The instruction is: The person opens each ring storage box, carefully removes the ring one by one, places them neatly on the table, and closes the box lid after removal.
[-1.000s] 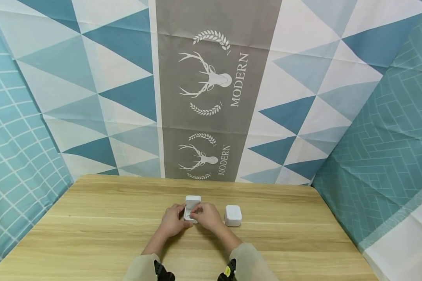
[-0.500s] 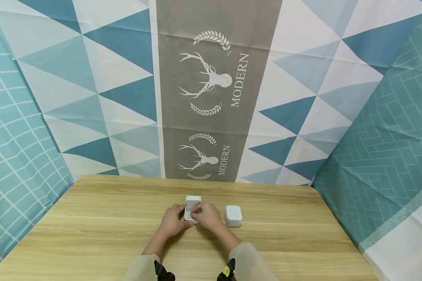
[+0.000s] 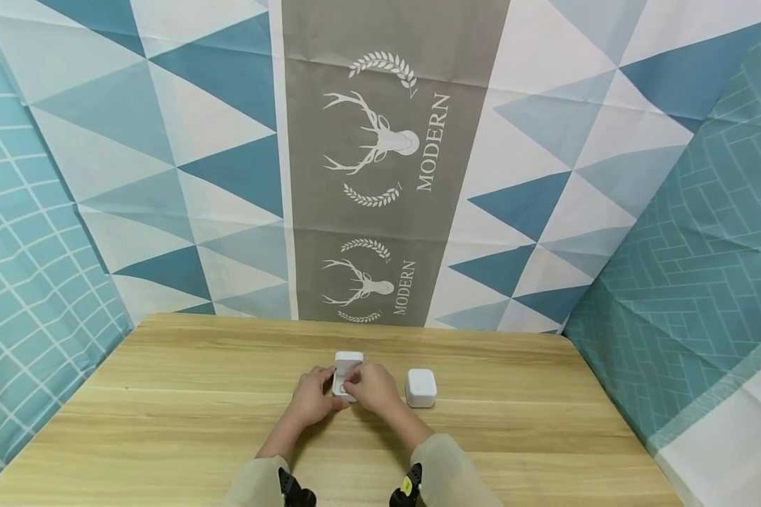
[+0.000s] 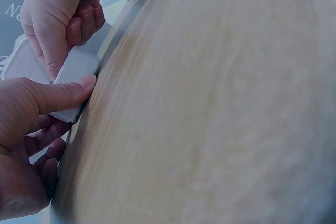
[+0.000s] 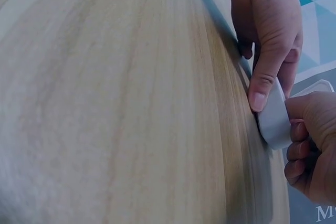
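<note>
A small white hinged jewellery box (image 3: pixel 349 358) stands on the table with its lid raised at the back. My left hand (image 3: pixel 312 397) grips its base from the left, the thumb (image 4: pixel 73 94) across the front face and fingers at the far side. Over the open base is my right hand (image 3: pixel 375 389), thumb and forefinger tips together inside, other fingers curled. A tiny ring (image 3: pixel 342 387) shows faintly at those tips, mostly hidden by them. Both wrist views show the box base (image 5: pixel 274 121) held low against the tabletop, but its inside is out of sight there.
To the right of the hands, a second white rounded box (image 3: pixel 421 388) sits closed on the wooden table (image 3: pixel 196 408). Behind the table's far edge hangs a patterned cloth (image 3: pixel 368 176), with blue-green cloths at both sides.
Both hands and the box stay in place. Only slight movement of the right fingertips at the ring inside the box shows.
</note>
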Tool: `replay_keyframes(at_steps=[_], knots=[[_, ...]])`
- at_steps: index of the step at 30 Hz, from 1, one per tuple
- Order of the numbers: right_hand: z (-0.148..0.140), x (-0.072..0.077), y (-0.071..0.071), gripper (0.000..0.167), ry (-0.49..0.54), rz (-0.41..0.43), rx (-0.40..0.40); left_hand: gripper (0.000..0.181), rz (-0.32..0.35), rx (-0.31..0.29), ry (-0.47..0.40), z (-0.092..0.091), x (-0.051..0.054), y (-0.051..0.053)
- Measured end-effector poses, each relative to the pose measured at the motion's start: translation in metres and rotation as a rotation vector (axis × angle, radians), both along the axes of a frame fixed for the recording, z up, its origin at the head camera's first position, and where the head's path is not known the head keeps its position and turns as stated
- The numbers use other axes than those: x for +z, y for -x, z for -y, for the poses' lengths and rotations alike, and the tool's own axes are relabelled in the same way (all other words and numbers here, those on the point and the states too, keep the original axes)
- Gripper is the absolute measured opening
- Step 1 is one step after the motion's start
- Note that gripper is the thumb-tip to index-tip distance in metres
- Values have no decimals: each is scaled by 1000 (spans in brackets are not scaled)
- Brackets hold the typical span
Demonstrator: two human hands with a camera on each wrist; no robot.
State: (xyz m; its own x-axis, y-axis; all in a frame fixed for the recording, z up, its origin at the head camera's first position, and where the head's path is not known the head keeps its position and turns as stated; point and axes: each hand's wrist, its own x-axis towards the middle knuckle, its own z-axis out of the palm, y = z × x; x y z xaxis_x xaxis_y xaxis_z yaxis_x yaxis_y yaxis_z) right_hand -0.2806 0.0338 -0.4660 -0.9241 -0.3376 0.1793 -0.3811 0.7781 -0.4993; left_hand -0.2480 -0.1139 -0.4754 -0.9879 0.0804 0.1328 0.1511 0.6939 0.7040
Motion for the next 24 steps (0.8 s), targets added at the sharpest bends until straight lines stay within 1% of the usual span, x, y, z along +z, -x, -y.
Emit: replay_keyframes(at_steps=[8, 17, 24], knots=[[-2, -2, 1, 9, 22, 18, 8, 73, 6, 0, 5, 0, 1, 0], [-5, -5, 0, 8, 60, -4, 9, 72, 13, 5, -2, -1, 3, -1], [-8, -5, -3, 8, 105, -26, 8, 73, 3, 5, -1, -1, 2, -2]])
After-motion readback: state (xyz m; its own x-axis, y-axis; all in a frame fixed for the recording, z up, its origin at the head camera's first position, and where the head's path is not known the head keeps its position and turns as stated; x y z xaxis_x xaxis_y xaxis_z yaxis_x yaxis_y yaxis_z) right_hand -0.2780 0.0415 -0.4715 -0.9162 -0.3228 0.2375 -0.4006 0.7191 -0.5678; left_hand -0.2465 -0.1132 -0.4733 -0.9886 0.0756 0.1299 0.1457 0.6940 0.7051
